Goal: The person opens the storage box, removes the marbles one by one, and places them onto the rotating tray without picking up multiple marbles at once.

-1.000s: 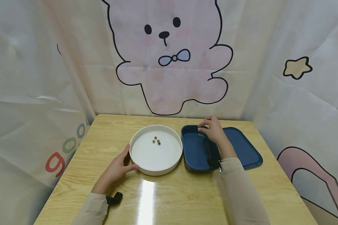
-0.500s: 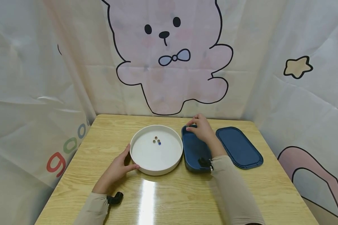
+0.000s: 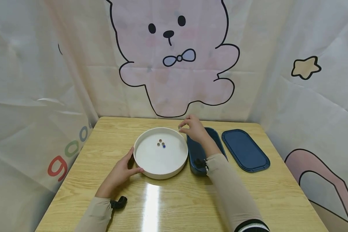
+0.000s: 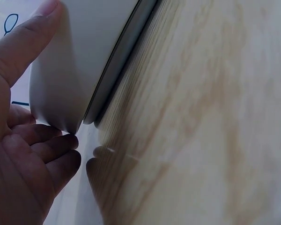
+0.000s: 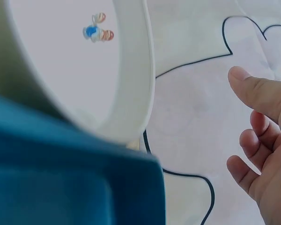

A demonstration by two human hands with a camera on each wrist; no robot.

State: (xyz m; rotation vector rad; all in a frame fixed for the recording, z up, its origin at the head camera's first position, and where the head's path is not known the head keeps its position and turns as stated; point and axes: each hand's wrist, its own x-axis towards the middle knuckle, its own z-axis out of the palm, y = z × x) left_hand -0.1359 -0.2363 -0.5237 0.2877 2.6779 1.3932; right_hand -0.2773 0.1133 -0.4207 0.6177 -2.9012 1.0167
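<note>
A round white dish (image 3: 159, 161) with a low wall stands on the table in the head view. Inside lie several small glass marbles (image 3: 160, 141), brownish ones plus a blue marble (image 3: 164, 146). My left hand (image 3: 121, 172) holds the dish's outer wall, thumb at the near side and fingers round the left; in the left wrist view the thumb (image 4: 37, 23) presses the wall. Over the dish's far right rim, my right hand (image 3: 192, 129) pinches a tiny pale-green marble (image 3: 179, 128) between thumb and fingertips. That marble is hidden in the right wrist view.
A deep blue box (image 3: 195, 151) stands close to the dish's right side, partly covered by the right forearm. Its flat blue lid (image 3: 245, 149) lies farther right on the wooden table (image 3: 174, 206). A printed cloth (image 3: 177, 83) hangs behind the table.
My right hand has moved left from above the blue box to the dish's far right rim, with the small marble at its fingertips. The left hand stays on the dish.
</note>
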